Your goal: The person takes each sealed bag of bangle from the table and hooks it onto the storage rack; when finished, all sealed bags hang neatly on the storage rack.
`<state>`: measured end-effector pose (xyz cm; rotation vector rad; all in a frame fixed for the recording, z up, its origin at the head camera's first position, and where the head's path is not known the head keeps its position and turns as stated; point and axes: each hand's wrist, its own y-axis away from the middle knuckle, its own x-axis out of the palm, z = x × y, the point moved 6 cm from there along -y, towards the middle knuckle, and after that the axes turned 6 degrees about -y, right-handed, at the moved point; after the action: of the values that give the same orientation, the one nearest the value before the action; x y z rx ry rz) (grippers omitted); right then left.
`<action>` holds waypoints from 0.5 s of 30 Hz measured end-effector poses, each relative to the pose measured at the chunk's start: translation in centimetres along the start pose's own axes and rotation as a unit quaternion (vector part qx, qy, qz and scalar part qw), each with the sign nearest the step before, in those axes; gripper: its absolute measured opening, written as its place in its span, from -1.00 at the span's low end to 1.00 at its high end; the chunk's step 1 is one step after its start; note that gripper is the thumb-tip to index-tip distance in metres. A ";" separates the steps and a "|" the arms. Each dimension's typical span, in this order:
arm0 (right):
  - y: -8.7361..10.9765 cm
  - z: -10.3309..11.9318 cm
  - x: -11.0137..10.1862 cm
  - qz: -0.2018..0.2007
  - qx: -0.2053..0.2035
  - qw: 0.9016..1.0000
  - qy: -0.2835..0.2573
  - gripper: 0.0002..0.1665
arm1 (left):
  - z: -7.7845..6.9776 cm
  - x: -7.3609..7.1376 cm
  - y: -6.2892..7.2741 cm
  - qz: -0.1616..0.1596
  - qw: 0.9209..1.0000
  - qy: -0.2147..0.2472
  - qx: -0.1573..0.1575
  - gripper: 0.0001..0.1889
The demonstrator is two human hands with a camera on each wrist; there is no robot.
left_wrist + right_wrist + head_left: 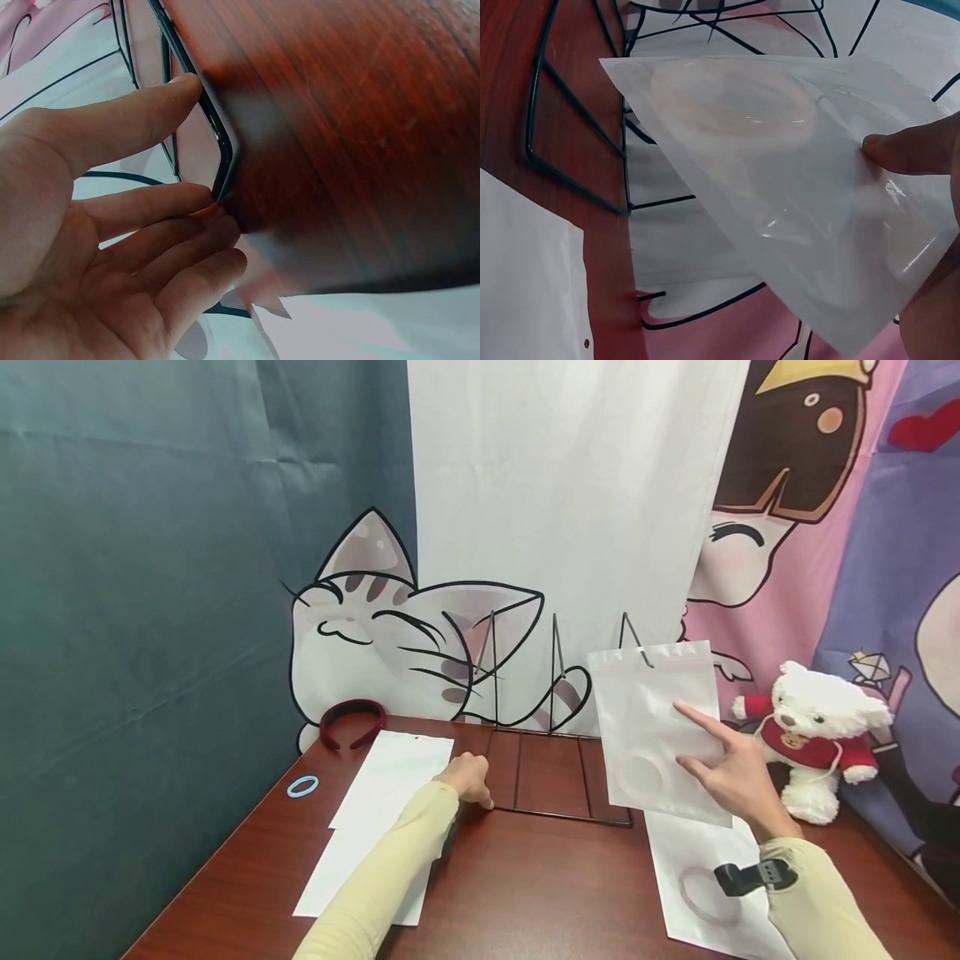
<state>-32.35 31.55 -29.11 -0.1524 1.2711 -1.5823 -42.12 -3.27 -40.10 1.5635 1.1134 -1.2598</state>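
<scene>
A white zip pouch [622, 710] with a pale ring [639, 777] inside hangs tilted at the right wire hook [633, 635] of a black wire rack [555, 815]. My right hand [738, 772] is at the pouch's right side, index finger straight and thumb spread apart across its front. In the right wrist view the thumb [907, 150] lies on the pouch; the other fingers are mostly hidden. My left hand [467, 778] is at the rack's front left corner. Its thumb [172, 101] touches the wire, with loosely bent fingertips right at the corner.
Another pouch with a ring [708, 893] lies below the right hand. White sheets [393, 777] lie on the left, beside a dark red headband [352, 706] and a light blue ring [302, 787]. A white teddy bear [813, 727] stands at the right.
</scene>
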 end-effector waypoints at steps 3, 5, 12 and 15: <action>-0.3 -0.6 0.4 0.002 0.015 1.000 0.002 0.03 | 0.1 -0.1 0.0 0.000 1.000 -0.003 0.003 -0.67; -0.5 -1.0 0.6 0.003 0.024 1.000 0.003 0.03 | 0.1 -0.1 0.1 -0.001 1.000 -0.007 0.007 -0.67; -1.3 -2.6 1.5 0.010 0.053 0.999 0.005 0.00 | 0.1 -0.1 0.3 -0.003 1.000 -0.002 0.007 -0.68; -1.5 -3.4 1.8 0.016 0.069 0.997 0.016 -0.03 | 0.0 -0.2 0.4 -0.005 1.000 -0.006 0.009 -0.68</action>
<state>-36.28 32.16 -30.30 -0.0202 1.1786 -1.6451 -41.80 -3.36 -39.84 1.5649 1.1060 -1.2876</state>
